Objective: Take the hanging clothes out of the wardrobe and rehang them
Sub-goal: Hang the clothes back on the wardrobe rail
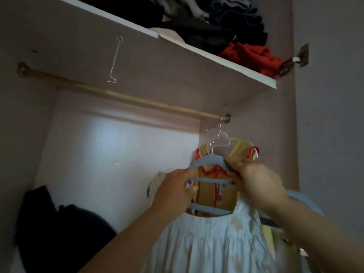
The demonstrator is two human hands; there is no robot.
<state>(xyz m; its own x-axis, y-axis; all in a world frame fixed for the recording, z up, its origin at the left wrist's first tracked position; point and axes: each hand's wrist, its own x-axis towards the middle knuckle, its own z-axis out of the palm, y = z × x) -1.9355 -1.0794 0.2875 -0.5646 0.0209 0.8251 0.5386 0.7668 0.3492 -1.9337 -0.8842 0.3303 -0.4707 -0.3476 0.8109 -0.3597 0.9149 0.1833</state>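
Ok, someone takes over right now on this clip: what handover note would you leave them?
Left hand: grips the blue hanger on its left side.
Right hand: grips the hanger's right shoulder.
Things: the pale dress is on that hanger, held up below the right end of the rod; its hook does not look to be over the rod yet.
Done: the yellow dress hangs at the rod's right end.
Left: hook the blue hanger onto the rod.

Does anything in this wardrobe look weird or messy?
Yes. A bent wire hook dangles from under the shelf, holding nothing. Clothes on top of the shelf lie crumpled in a heap, and its front edge looks chipped.
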